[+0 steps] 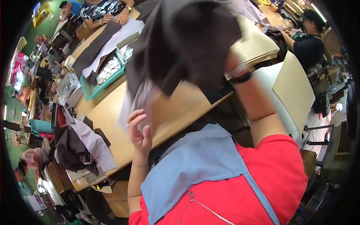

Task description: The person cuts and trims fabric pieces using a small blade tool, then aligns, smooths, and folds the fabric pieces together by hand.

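Observation:
A large dark brown cloth, blurred by motion, is lifted above the wooden table. My right hand is at the cloth's right edge, its fingers hidden behind the fabric. Below the cloth's left part hangs a blurred pale lilac piece. My left hand is raised beside that pale piece over the table, with fingers apart and nothing held.
A teal tray of small white pieces stands at the left. Dark and lilac cloths lie on the table's near left end. Textured cream sheets are stacked at right. Several people sit or stand around the far side.

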A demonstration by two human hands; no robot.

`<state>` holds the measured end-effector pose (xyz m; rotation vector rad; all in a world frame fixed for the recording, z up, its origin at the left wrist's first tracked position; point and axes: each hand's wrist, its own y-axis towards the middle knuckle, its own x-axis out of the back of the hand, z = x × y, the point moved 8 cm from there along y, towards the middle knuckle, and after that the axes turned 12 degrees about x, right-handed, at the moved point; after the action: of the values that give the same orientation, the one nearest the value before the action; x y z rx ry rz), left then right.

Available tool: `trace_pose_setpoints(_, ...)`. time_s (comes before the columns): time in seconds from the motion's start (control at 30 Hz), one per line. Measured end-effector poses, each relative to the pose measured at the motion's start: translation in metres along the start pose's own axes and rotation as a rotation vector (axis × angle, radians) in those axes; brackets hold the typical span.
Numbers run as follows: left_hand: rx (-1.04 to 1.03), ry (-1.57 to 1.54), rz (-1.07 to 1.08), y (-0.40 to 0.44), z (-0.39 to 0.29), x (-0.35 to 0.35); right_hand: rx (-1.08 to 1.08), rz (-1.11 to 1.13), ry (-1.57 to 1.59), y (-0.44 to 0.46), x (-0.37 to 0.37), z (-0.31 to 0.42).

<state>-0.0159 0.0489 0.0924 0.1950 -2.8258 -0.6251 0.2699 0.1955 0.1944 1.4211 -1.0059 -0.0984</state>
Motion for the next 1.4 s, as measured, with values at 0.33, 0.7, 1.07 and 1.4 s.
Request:
trace_pose_setpoints(0.33, 0.435, 0.154, 0.130, -0.020, 0.084, -0.016, -0.850, 0.809, -0.545, -0.203, 0.198, -0.248)
trace_pose_setpoints(0.7, 0.170, 0.581, -0.243, -0.005, 0.055, 0.096, -1.034, 1.098, -0.556, -0.285, 0.273, -0.264)
trace_pose_setpoints(1.07, 0.419, 1.031, -0.662, -0.005, 0.065, 0.227, -0.544, 0.643, -0.066, -0.039, 0.154, -0.026)
trace_pose_setpoints(1.4, 0.290, 0.336, -0.029, -0.017, 0.040, -0.004, -0.816, 0.659, 1.236, -0.091, -0.140, 0.143)
